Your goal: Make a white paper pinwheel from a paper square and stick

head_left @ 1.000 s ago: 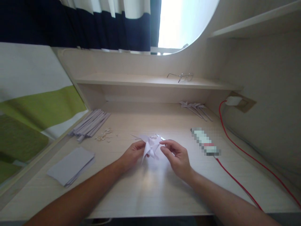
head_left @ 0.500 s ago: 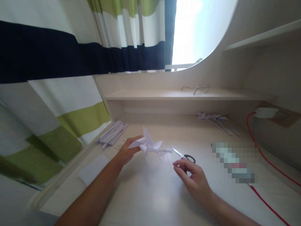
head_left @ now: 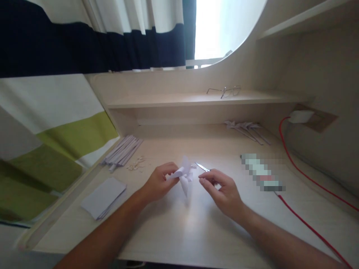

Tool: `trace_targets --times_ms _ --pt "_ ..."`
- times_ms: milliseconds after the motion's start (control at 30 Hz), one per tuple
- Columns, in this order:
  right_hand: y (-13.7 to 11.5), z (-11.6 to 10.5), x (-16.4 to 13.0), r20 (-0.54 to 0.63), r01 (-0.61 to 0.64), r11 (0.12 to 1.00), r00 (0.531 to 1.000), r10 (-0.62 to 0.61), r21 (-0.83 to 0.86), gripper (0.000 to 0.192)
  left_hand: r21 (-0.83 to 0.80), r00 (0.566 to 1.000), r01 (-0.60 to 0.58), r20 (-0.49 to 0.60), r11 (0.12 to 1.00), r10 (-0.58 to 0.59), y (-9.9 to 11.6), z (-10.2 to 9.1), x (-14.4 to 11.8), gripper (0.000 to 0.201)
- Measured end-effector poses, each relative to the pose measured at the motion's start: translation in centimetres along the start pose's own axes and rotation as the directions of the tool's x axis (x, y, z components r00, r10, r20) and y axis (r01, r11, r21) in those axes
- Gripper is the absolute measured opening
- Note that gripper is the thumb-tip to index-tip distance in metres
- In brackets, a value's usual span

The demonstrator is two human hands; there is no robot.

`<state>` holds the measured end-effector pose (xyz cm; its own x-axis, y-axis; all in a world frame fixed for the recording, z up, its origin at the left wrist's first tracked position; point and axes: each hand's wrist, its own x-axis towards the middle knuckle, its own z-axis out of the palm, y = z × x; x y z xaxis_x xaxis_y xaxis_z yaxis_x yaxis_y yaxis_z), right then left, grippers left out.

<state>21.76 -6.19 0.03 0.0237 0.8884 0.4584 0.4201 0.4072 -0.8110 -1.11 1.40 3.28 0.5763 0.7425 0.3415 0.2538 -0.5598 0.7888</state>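
Your left hand [head_left: 158,183] pinched the folded paper pinwheel [head_left: 185,175] above the desk's [head_left: 179,228] middle; your right hand [head_left: 221,188] hung just right of it, fingers loosely curled, holding nothing, scissors [head_left: 202,167] beyond.

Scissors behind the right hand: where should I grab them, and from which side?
Take the scissors by the handle end, coming from the near right. The blade tip points away to the far left and lies bare on the desk, while the handles sit hidden under the right hand, already closest to it. The left hand pinches the folded paper piece.
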Motion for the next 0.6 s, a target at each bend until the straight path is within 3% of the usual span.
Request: trace_targets --times_ms 167,433,600 --pt "-0.3 0.3 -0.3 0.136 -0.023 1.000 0.990 0.025 -0.021 0.011 0.191 0.985 -0.151 0.113 0.970 0.131 0.7 2.3 -0.8 0.013" --pt "0.2 0.8 -0.6 0.204 -0.092 0.996 0.975 0.087 0.018 0.017 0.357 0.976 -0.206 0.143 0.911 0.165 2.2 2.6 -1.1 0.008" --pt "1.0 0.8 -0.6 0.289 -0.280 0.938 0.933 0.216 0.204 0.024 0.338 0.972 -0.231 0.114 0.912 0.203 2.8 2.5 -1.3 0.009"
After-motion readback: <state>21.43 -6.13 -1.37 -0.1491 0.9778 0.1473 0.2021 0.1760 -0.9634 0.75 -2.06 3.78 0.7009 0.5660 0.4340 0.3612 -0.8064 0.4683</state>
